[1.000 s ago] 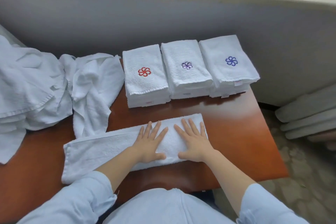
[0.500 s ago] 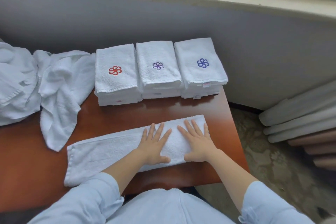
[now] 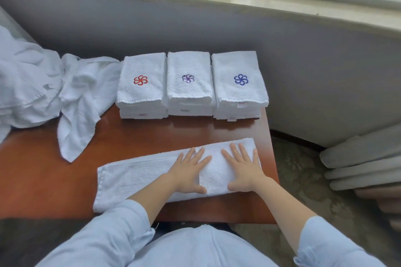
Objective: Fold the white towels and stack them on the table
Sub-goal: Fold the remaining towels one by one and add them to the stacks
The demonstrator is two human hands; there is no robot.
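Towel [image 3: 134,176] pressed under our flat left hand [image 3: 188,172] and right hand [image 3: 244,170], fingers straight; crumpled pile [image 3: 28,84] cut off at frame's left.

1. Towel [image 3: 138,175] — white terry, folded into a long strip, flat along the near edge of the table [image 3: 43,175]; its right end is doubled over.
2. Three folded stacks in a row at the far edge, sides touching: red-flower stack [image 3: 141,93], purple-flower stack [image 3: 188,91], blue-flower stack [image 3: 238,93]. Emblems face up.
3. Unfolded heap [image 3: 28,84] — crumpled, far left; a loose towel [image 3: 80,110] trails from it onto the tabletop.
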